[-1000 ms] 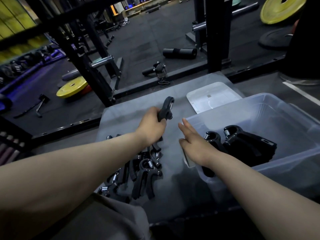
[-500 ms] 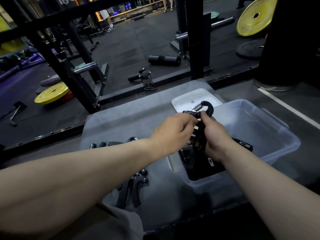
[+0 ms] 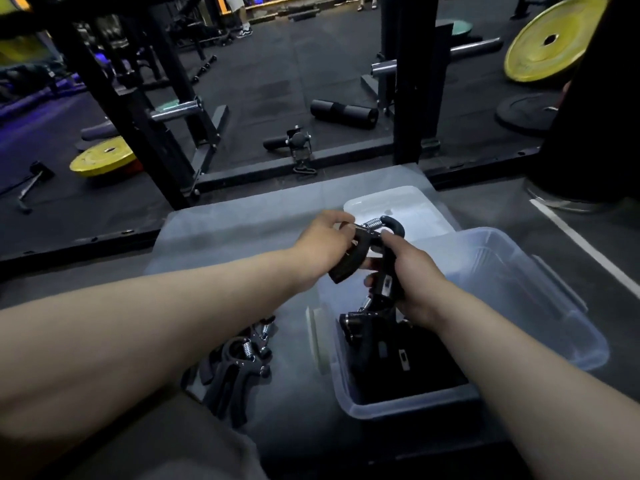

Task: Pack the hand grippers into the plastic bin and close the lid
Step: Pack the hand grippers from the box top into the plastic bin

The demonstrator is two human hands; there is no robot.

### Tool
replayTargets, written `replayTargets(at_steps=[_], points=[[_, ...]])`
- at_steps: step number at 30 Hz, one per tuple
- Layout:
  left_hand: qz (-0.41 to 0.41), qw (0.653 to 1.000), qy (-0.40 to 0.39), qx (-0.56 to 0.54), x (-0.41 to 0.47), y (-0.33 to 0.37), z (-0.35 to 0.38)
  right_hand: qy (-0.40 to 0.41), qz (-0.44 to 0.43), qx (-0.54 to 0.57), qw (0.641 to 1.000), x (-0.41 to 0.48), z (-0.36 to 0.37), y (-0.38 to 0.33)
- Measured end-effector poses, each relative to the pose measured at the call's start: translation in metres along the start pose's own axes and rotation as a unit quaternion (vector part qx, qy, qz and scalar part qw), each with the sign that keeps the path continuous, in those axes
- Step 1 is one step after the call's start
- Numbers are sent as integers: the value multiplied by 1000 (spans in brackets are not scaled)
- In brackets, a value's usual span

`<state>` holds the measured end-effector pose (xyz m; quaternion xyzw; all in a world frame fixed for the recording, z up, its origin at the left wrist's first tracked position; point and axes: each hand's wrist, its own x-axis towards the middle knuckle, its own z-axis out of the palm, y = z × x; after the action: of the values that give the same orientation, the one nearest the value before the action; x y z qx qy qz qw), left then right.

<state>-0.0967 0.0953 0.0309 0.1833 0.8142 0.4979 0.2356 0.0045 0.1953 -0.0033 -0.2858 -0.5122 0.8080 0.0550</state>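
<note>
Far left on the dark floor, a yellow weight plate [image 3: 102, 157] is lying flat beside a black rack upright [image 3: 138, 119]. Nearer, on the grey mat [image 3: 214, 230], a loose pile of hand grippers [image 3: 239, 365] is waiting just left of the bin, partly hidden under the left forearm. The left hand [image 3: 322, 247] is reaching across with its fingers curled, pinching the spring end and left handle of a black hand gripper [image 3: 367, 244], which is hanging in the air above the bin's left portion. The right hand [image 3: 412, 282] is meeting it from the other side, fingers wrapped together round the gripper's right handle, thumb tip up near the curved top. Directly below, several packed grippers [image 3: 388, 344] are lying jumbled in the near-left part of the clear plastic bin [image 3: 554, 323], whose right portion is showing bare plastic. The white lid [image 3: 415, 209] is lying flat on the mat just behind the bin. Far right, another yellow plate [image 3: 550, 46] is leaning upright.
</note>
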Motion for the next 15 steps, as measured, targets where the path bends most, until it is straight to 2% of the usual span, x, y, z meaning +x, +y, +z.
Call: replayTargets(at_steps=[2,4,7,9,11,12,13,15], points=[[31,999,-4,12,0,5,1,1,-8,-130,992,1,-10,-8],[38,999,-4,-10,-5,12,6,-9,-13,-255,967,2,-19,-16],[13,998,-19,-62,-15,25,9,-35,5,-367,929,1,-28,-36],[25,996,-65,-48,-21,26,9,-42,22,-428,903,-2,-36,-54],[70,992,-98,37,-24,20,8,-44,49,-465,883,-4,-50,-72],[99,984,-96,113,-24,14,5,-46,61,-480,874,-5,-58,-78],[133,966,-85,207,-23,8,2,-47,72,-499,862,-7,-68,-83],[200,899,-76,381,-21,-6,-4,-51,90,-537,838,-12,-86,-87]])
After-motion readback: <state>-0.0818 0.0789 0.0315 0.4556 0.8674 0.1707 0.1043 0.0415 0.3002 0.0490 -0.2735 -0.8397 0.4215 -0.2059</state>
